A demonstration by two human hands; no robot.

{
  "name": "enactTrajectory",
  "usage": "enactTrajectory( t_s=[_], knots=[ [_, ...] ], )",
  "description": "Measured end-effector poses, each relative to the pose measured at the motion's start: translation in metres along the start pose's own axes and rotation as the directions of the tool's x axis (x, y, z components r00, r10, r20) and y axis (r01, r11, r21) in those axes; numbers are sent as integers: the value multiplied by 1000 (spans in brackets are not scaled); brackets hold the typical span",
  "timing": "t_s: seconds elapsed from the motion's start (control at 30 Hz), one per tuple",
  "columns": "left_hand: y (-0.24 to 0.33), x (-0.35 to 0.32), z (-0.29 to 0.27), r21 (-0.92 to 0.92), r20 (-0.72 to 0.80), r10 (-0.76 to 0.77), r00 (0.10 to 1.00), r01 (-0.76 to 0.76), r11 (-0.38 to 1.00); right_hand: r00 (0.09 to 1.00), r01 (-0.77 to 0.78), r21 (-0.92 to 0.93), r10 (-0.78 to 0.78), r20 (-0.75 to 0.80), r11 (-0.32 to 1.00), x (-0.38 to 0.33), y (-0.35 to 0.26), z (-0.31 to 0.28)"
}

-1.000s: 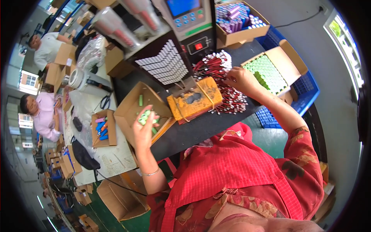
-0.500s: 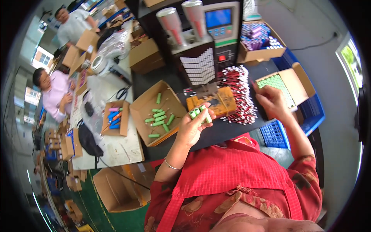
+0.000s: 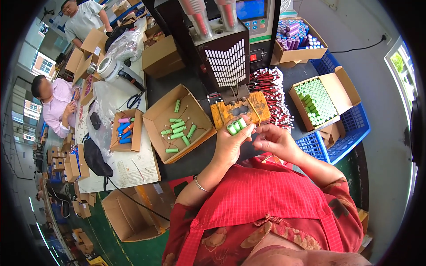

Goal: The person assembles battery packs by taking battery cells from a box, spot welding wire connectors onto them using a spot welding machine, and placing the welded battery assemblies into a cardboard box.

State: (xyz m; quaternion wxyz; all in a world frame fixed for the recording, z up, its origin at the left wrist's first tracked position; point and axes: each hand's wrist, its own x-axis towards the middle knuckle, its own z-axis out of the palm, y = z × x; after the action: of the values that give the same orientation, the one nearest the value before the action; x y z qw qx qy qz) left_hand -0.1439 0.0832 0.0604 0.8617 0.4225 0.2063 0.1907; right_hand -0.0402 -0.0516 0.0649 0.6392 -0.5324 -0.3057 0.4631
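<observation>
In front of my apron, my left hand (image 3: 226, 144) is closed around several green cylindrical battery cells (image 3: 236, 127), their pale ends facing up. Close beside it on the right, my right hand (image 3: 282, 144) has its fingers pinched together near the left thumb. What they pinch is too small to make out. Just beyond both hands sits a worn yellow block (image 3: 217, 116) with a dark hollow, at the foot of a black machine (image 3: 224, 62). A heap of red wire leads with white connectors (image 3: 275, 95) lies right of the block.
A carton (image 3: 198, 108) of green cells with leads stands left. At right, an opened box (image 3: 341, 97) of green cells stands by a blue basket (image 3: 350, 144); a carton (image 3: 297, 56) of purple and blue cells is behind. Two people are at far left, one at the white table (image 3: 128, 170).
My right hand has left the box of green cells and come in beside my left hand. The view has shifted, so the machine appears larger and higher.
</observation>
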Motion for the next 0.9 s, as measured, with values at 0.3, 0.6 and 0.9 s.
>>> enactTrajectory(
  t_s=[0.3,0.6,0.9],
  knots=[
    [31,27,-21,787,215,510,833,-457,415,996,-45,-326,19,-85,944,53,-40,-11],
    [26,39,-21,869,232,472,850,-399,292,987,-151,-313,159,0,938,72,-43,-16],
    [39,42,-28,918,273,505,819,-378,117,994,-46,-413,83,72,910,88,-45,-14]
  ],
)
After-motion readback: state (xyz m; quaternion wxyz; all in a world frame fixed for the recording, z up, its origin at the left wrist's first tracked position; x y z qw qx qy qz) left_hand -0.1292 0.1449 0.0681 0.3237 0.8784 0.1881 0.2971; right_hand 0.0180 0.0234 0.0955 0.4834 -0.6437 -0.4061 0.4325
